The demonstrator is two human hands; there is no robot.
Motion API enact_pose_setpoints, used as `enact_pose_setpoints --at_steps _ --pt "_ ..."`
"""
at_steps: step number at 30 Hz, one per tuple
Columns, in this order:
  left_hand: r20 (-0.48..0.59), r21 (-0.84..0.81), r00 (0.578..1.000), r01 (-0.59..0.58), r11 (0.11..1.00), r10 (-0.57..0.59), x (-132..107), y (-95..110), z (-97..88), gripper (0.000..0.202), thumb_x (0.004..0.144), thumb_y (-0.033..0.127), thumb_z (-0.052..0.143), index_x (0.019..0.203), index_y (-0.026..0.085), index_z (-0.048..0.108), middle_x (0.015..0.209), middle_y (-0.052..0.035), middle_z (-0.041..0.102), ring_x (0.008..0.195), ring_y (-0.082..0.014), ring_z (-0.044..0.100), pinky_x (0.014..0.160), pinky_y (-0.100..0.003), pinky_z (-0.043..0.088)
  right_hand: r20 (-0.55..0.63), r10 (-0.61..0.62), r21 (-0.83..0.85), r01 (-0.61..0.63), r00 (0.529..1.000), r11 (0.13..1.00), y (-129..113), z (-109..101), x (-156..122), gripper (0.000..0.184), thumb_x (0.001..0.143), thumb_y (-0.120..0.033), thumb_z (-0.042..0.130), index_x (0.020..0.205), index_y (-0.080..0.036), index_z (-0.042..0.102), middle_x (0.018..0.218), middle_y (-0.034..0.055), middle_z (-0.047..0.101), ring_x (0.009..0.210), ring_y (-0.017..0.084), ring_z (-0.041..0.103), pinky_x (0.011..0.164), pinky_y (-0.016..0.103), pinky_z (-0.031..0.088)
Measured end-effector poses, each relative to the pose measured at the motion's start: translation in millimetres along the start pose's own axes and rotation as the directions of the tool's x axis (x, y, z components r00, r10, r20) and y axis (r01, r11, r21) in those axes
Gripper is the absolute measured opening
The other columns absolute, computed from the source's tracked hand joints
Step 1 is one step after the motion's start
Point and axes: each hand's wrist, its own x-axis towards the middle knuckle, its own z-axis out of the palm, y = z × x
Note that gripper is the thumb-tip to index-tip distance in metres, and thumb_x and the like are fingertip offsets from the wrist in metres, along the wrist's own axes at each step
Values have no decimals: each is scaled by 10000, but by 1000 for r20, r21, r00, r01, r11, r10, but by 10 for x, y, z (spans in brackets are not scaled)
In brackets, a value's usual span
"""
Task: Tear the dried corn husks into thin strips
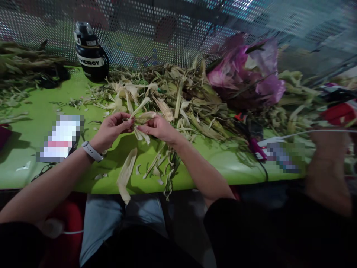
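Pale dried corn husk strips [142, 118] are pinched between my two hands, above the front of the green table. My left hand [115, 125], with a white watch band at the wrist, closes its thumb and fingertips on the left end. From the right, my right hand [159, 128] grips the same husk with thumb and bent fingers. A heap of husks and leaves [178, 91] lies just behind both hands. One long loose husk [126, 173] rests below them, its lower end hanging over the table edge, near small scraps [157, 172].
The green table [97, 182] carries a black bottle [92, 56] at the back, a lit phone [61, 137] at left, a pink plastic bag [248, 70] and another phone [284, 158] with cables. Another person's arm [327, 163] is at far right. Perforated metal mesh [134, 33] stands behind.
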Motion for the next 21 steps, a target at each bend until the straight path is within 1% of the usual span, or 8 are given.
enact_pose_setpoints --at_steps 3,5,7,9,12,15,18,21 --pt "-27 3 1000 13 1000 -13 -5 32 5 347 664 369 854 881 162 679 771 -3 658 654 -97 618 648 -233 570 147 63 -15 -61 987 998 -60 -83 -18 591 684 -439 813 1110 -167 509 725 -17 634 632 116 559 568 247 428" --pt "-29 11 999 20 1000 -19 -8 42 8 362 663 379 852 890 165 669 803 -6 660 673 -103 626 638 -235 576 152 52 -39 -47 987 998 -47 -103 -19 537 726 -402 780 1106 -150 494 723 -16 642 643 114 573 597 253 450" --pt "-42 26 999 25 999 -24 -5 42 9 365 668 374 847 893 163 652 843 -12 669 688 -105 636 648 -240 582 103 3 -70 4 995 998 5 -96 -5 467 767 -384 739 1090 -159 486 721 -23 634 658 116 591 626 258 476" --pt "-79 44 996 34 998 -30 4 35 10 355 677 346 839 901 161 635 836 -6 666 685 -102 636 651 -241 584 4 -71 -116 71 997 991 77 -70 15 441 812 -379 690 1136 -182 465 743 -28 625 663 119 606 643 265 502" --pt "-165 52 986 45 998 -36 24 23 7 361 686 270 824 956 171 605 757 26 633 650 -93 618 606 -223 570 -145 -207 -290 159 967 944 169 -10 20 460 881 -371 614 1258 -208 407 806 -12 628 666 129 613 655 284 518" --pt "-234 25 971 52 998 -45 37 19 -6 369 673 222 820 952 176 583 718 40 615 619 -88 599 566 -202 543 -174 -387 -568 229 906 790 201 66 -22 470 927 -331 566 1339 -202 381 834 14 627 729 158 612 704 318 516" --pt "-233 1 972 29 1000 -28 40 13 -24 344 674 240 829 928 171 607 731 28 624 640 -85 596 607 -204 539 -46 -527 -762 311 848 567 188 133 -76 365 972 -272 494 1327 -199 453 892 56 633 833 187 609 784 351 511" --pt "-234 70 971 -35 997 50 43 -11 -30 294 711 285 815 919 164 645 701 25 607 630 -73 573 626 -188 513 102 -566 -859 359 818 364 176 172 -106 227 990 -214 435 1134 -169 604 932 96 633 889 205 596 809 357 500"
